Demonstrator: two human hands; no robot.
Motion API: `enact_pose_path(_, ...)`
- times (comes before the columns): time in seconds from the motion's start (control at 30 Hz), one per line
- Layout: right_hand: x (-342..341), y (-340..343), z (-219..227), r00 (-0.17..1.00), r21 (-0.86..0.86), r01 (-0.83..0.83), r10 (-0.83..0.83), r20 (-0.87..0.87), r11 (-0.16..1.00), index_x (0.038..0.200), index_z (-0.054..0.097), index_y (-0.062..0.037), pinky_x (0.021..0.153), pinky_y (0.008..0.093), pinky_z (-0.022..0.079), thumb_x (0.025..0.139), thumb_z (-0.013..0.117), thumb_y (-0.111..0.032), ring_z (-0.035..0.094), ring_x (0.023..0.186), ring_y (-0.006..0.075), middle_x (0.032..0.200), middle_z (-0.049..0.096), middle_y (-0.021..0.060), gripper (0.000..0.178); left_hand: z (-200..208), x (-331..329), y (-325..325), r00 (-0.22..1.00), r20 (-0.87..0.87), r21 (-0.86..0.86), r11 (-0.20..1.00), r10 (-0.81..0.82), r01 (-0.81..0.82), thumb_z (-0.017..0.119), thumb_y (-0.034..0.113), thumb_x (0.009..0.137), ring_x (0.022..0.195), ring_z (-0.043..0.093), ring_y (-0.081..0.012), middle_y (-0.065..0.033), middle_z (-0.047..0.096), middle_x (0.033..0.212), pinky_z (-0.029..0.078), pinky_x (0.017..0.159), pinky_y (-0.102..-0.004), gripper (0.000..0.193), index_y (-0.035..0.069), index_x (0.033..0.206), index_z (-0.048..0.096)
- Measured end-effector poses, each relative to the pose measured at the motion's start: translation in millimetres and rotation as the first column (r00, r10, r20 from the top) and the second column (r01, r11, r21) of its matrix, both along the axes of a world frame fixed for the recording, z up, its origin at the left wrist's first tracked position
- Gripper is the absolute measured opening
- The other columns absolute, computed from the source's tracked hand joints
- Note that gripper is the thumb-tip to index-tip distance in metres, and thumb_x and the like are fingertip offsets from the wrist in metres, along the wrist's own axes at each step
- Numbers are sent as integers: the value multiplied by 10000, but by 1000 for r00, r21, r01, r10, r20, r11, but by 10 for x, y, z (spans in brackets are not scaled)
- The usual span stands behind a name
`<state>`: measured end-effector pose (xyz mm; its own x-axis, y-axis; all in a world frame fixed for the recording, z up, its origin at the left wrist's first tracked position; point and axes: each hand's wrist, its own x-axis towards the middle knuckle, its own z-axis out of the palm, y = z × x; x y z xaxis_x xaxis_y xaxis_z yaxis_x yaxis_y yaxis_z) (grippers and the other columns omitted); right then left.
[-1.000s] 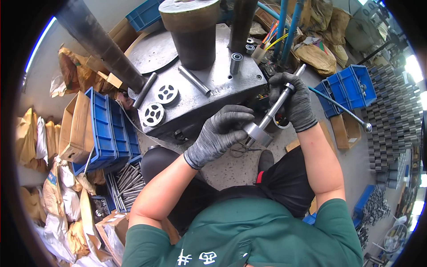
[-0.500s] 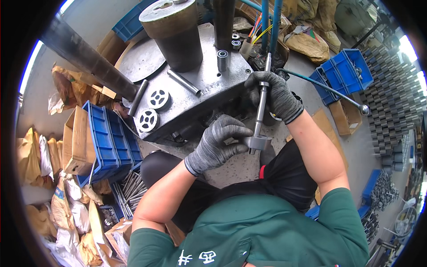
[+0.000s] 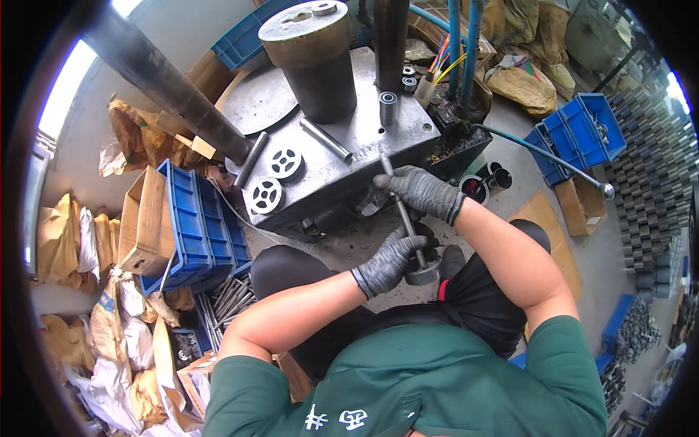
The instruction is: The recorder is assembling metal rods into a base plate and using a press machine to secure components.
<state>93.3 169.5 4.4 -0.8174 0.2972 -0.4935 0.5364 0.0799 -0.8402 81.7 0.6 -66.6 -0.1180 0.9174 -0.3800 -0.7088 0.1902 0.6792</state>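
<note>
both grips clench the steel shaft, right hand just off the press table edge, left hand below.

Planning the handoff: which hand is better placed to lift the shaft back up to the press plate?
Right, probably. The right hand grips the shaft near its top, beside the press plate. The left hand sits low at the cylinder end.

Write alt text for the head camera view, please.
A person in grey gloves holds a metal shaft: the right hand grips its upper part, the left hand its lower end by a round collar, before a steel press table.
</note>
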Motion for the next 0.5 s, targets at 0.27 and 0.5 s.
enact_pose_path(0.27,-158,-43,-37,997,-49,-75,74,-16,996,1101,702,-7,640,312,560,974,691,-537,634,690,128,816,653,41,545,-81,-26,-11,978,-19,-95,973,209,-210,644,184,966,886,712,-267,-108,656,1015,613,871,-422,237,61,1153,564)
enact_pose_path(0.5,-155,-41,-121,990,27,-139,139,-21,990,1158,717,-34,594,306,559,998,680,-468,658,633,132,827,689,50,464,20,-21,14,946,31,-181,932,323,-313,608,133,945,864,706,-251,-77,616,949,644,815,-442,233,78,1165,554)
